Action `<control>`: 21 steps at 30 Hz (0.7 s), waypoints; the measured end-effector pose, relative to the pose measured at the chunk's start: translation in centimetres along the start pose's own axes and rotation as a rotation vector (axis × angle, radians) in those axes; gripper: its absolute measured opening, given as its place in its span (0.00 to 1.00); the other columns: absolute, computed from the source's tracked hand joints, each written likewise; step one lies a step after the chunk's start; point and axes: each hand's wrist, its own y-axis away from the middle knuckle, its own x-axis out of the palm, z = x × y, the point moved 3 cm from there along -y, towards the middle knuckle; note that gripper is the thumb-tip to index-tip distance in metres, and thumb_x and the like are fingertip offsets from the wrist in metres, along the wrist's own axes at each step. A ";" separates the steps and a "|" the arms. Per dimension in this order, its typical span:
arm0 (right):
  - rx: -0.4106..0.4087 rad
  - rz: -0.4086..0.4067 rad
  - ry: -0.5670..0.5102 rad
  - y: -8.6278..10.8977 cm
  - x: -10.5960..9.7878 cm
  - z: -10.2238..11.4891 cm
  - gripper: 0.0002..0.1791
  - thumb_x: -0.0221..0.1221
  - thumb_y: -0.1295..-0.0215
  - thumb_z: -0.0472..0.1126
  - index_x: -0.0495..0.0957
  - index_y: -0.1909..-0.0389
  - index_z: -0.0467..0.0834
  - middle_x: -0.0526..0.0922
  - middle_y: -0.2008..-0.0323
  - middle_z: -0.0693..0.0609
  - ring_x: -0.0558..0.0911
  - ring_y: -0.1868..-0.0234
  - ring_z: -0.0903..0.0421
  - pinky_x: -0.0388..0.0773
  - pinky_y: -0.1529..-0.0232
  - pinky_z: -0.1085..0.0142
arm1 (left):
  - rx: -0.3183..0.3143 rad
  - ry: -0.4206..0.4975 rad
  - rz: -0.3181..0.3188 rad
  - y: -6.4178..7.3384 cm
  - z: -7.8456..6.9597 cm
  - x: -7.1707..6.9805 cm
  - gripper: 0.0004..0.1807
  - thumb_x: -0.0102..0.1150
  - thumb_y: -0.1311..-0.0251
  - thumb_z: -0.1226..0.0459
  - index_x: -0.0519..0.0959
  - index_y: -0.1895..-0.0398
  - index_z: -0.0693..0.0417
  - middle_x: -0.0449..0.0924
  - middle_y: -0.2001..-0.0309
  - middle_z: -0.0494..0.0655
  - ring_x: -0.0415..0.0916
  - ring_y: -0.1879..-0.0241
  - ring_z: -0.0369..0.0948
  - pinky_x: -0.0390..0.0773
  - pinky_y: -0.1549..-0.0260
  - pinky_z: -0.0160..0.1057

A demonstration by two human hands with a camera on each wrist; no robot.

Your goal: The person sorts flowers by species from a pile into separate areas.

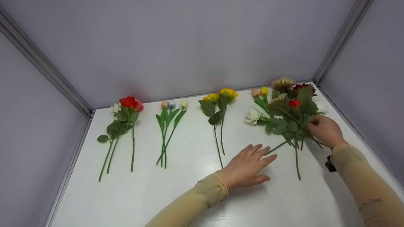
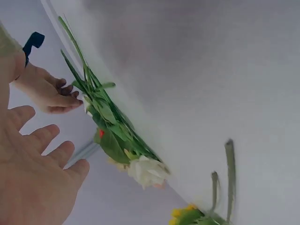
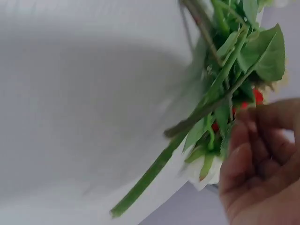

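Observation:
My left hand point(image 1: 247, 167) hovers over the white table with its fingers spread and holds nothing. Palm and fingers of this left hand point(image 2: 40, 164) also show in the left wrist view. At the right edge of a pile of artificial flowers point(image 1: 285, 124), my right hand point(image 1: 325, 130) has its fingers bent close to the stems. Seen in the right wrist view, the right hand's fingertips point(image 3: 239, 136) come together beside leaves and a red flower point(image 3: 258, 97); whether they pinch a thin stem is unclear. The pile includes a white rose point(image 1: 252, 116), tulips point(image 1: 263, 91) and a beige flower point(image 1: 282, 84).
Left of the pile lie yellow sunflowers point(image 1: 228, 93), then several tulips point(image 1: 164, 118) with crossed stems. Red roses point(image 1: 128, 102) and a white flower point(image 1: 115, 108) are at the far left. Grey walls point(image 1: 189, 47) enclose the table point(image 1: 132, 201) at the back and sides.

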 end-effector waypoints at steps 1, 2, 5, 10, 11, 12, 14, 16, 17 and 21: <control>-0.017 0.023 0.009 0.1 0.1 -0.1 0.20 0.52 0.23 0.45 0.81 0.46 0.33 0.82 0.50 0.33 0.80 0.53 0.37 0.78 0.55 0.43 | 0.021 -0.013 0.003 -0.1 -0.6 0.2 0.41 0.48 0.28 0.37 0.53 0.17 0.37 0.51 0.19 0.46 0.47 0.21 0.47 0.48 0.24 0.47; -0.031 0.055 0.013 0.1 0.2 -0.2 0.19 0.54 0.24 0.46 0.81 0.47 0.34 0.83 0.51 0.35 0.81 0.57 0.39 0.79 0.57 0.46 | 0.040 -0.024 0.007 -0.2 -1.2 0.4 0.41 0.48 0.28 0.37 0.53 0.17 0.37 0.51 0.19 0.45 0.47 0.21 0.47 0.49 0.24 0.47; -0.070 0.127 0.052 0.4 0.6 -0.3 0.15 0.58 0.26 0.44 0.84 0.52 0.37 0.84 0.57 0.40 0.81 0.69 0.47 0.78 0.67 0.52 | 0.086 -0.046 0.028 -0.3 -2.6 0.9 0.41 0.47 0.28 0.36 0.52 0.17 0.35 0.50 0.19 0.44 0.46 0.21 0.45 0.49 0.24 0.46; -0.167 0.100 0.201 0.8 0.8 -0.5 0.08 0.60 0.32 0.40 0.84 0.59 0.41 0.84 0.64 0.47 0.79 0.68 0.51 0.77 0.65 0.51 | 0.110 -0.068 0.060 -0.2 -3.7 1.4 0.40 0.46 0.28 0.35 0.53 0.18 0.33 0.50 0.19 0.42 0.46 0.21 0.43 0.49 0.24 0.44; -0.187 0.082 0.233 0.8 0.8 -0.5 0.07 0.61 0.33 0.40 0.84 0.60 0.41 0.84 0.65 0.49 0.78 0.67 0.51 0.77 0.63 0.51 | 0.109 -0.069 0.063 -0.1 -3.8 1.5 0.40 0.47 0.28 0.35 0.53 0.18 0.32 0.50 0.19 0.41 0.46 0.21 0.43 0.49 0.24 0.44; -0.200 0.071 0.258 0.9 0.8 -0.7 0.06 0.61 0.33 0.40 0.83 0.60 0.42 0.83 0.66 0.50 0.78 0.66 0.51 0.76 0.63 0.50 | 0.107 -0.068 0.067 -0.1 -3.8 1.5 0.40 0.47 0.28 0.35 0.53 0.18 0.32 0.50 0.19 0.41 0.46 0.21 0.43 0.49 0.24 0.44; -0.203 0.061 0.280 1.0 0.8 -0.9 0.06 0.60 0.34 0.40 0.82 0.61 0.42 0.82 0.68 0.51 0.77 0.68 0.51 0.75 0.65 0.52 | 0.106 -0.066 0.071 -0.1 -3.8 1.6 0.39 0.47 0.28 0.35 0.54 0.18 0.32 0.50 0.19 0.41 0.46 0.21 0.42 0.49 0.24 0.44; -0.193 0.047 0.276 1.0 0.6 -1.1 0.07 0.58 0.33 0.40 0.82 0.61 0.40 0.82 0.68 0.50 0.76 0.70 0.51 0.74 0.67 0.53 | 0.106 -0.060 0.074 -0.1 -3.7 1.7 0.39 0.47 0.28 0.35 0.54 0.18 0.32 0.50 0.19 0.41 0.46 0.21 0.42 0.49 0.24 0.44; -0.185 0.037 0.268 1.1 0.6 -1.2 0.08 0.57 0.32 0.39 0.81 0.60 0.39 0.82 0.67 0.47 0.77 0.69 0.50 0.75 0.67 0.52 | 0.107 -0.055 0.075 0.0 -3.7 1.7 0.39 0.47 0.28 0.35 0.55 0.18 0.32 0.50 0.19 0.41 0.46 0.21 0.42 0.49 0.24 0.44; -0.161 0.019 0.250 1.2 0.1 -1.8 0.13 0.55 0.32 0.37 0.80 0.56 0.31 0.82 0.62 0.38 0.80 0.67 0.44 0.78 0.66 0.46 | 0.111 -0.048 0.077 0.0 -3.6 1.8 0.39 0.46 0.28 0.35 0.55 0.18 0.33 0.50 0.19 0.42 0.46 0.21 0.42 0.49 0.24 0.43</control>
